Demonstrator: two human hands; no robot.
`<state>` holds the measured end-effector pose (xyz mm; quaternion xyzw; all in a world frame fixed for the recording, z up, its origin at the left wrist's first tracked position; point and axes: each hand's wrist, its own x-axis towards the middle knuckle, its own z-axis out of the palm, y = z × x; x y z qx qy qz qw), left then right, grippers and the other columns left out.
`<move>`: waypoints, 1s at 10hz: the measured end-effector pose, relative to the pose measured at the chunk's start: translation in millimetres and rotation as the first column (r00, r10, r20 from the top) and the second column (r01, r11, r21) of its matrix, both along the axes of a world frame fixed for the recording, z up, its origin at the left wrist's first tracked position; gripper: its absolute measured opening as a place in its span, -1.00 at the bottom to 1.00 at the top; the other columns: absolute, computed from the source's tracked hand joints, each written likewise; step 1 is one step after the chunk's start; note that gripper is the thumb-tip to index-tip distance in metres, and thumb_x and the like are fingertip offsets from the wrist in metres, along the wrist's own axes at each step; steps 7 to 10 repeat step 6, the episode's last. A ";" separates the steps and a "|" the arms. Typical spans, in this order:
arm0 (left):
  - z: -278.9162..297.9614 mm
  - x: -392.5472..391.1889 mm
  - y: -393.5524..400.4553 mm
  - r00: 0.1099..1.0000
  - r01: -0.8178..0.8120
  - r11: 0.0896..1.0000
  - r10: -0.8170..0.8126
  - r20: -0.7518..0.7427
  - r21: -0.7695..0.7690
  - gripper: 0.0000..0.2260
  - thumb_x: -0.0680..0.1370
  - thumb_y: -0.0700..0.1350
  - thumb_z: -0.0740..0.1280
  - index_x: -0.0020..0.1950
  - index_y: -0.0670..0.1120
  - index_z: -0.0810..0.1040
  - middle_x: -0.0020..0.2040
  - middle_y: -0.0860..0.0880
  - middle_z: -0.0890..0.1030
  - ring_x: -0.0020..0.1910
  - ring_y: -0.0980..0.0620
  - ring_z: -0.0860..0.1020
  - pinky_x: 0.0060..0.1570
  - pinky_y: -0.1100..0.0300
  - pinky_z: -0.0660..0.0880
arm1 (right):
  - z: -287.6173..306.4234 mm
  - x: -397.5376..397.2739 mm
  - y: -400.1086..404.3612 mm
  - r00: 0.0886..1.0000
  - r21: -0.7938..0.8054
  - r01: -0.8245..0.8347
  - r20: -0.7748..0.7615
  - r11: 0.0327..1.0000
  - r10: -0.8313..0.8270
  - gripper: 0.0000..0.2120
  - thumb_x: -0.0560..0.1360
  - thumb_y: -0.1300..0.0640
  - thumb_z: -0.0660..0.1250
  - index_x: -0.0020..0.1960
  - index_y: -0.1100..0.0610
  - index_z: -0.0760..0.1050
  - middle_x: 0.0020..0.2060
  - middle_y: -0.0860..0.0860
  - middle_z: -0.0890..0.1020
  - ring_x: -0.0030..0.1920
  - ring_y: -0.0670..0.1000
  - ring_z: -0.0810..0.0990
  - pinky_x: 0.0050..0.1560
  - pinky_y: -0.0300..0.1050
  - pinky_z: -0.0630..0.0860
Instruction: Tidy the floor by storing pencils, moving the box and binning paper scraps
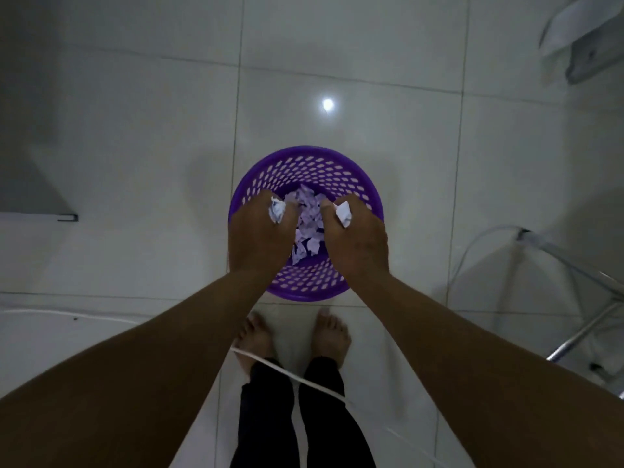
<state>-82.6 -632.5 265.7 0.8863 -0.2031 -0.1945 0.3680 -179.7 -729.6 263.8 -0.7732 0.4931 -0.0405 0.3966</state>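
A purple perforated bin stands on the white tiled floor directly below me, with several torn paper scraps lying in its bottom. Both hands hover over its opening. My left hand grips a crumpled white paper scrap in curled fingers. My right hand holds another white scrap the same way. No pencils or box are in view.
My bare feet stand just behind the bin. A white cable runs across the floor over my legs. A metal-framed stand with clear tubing sits at the right, furniture at top right, and a grey panel at left.
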 end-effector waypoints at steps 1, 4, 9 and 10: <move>-22.4 -1.0 1.4 0.977 -0.062 0.998 0.061 -0.207 0.001 -0.75 0.64 0.06 0.23 -0.04 -0.10 0.52 -0.18 0.03 0.61 -0.18 0.10 0.59 -0.26 0.51 0.41 | -26.8 2.4 3.3 0.999 0.069 0.005 -0.034 0.998 -0.002 -0.65 0.55 -0.20 0.23 0.20 0.01 0.44 0.09 -0.03 0.57 0.05 -0.05 0.55 -0.11 -0.31 0.51; -37.7 8.6 -4.0 0.890 0.049 0.993 0.004 -0.457 0.103 -0.45 0.65 0.19 0.03 0.59 -0.01 0.11 0.55 -0.04 0.27 0.50 -0.05 0.27 0.47 -0.06 0.25 | -41.3 -0.3 -4.4 0.991 0.223 -0.109 -0.047 0.969 0.122 -0.46 0.62 -0.15 0.10 0.55 -0.08 0.06 0.53 -0.04 0.22 0.51 0.03 0.21 0.43 0.16 0.34; 1.5 28.3 3.8 0.967 0.160 0.982 -0.136 -0.214 0.096 -0.54 0.62 0.08 0.25 0.48 -0.07 0.36 0.38 -0.10 0.48 0.33 -0.06 0.46 0.31 0.04 0.42 | 2.3 7.6 -14.4 0.963 0.037 -0.270 0.004 0.962 0.270 -0.53 0.62 0.03 0.20 0.50 0.08 0.25 0.43 0.03 0.40 0.41 0.01 0.36 0.38 -0.16 0.31; 1.5 28.3 3.8 0.967 0.160 0.982 -0.136 -0.214 0.096 -0.54 0.62 0.08 0.25 0.48 -0.07 0.36 0.38 -0.10 0.48 0.33 -0.06 0.46 0.31 0.04 0.42 | 2.3 7.6 -14.4 0.963 0.037 -0.270 0.004 0.962 0.270 -0.53 0.62 0.03 0.20 0.50 0.08 0.25 0.43 0.03 0.40 0.41 0.01 0.36 0.38 -0.16 0.31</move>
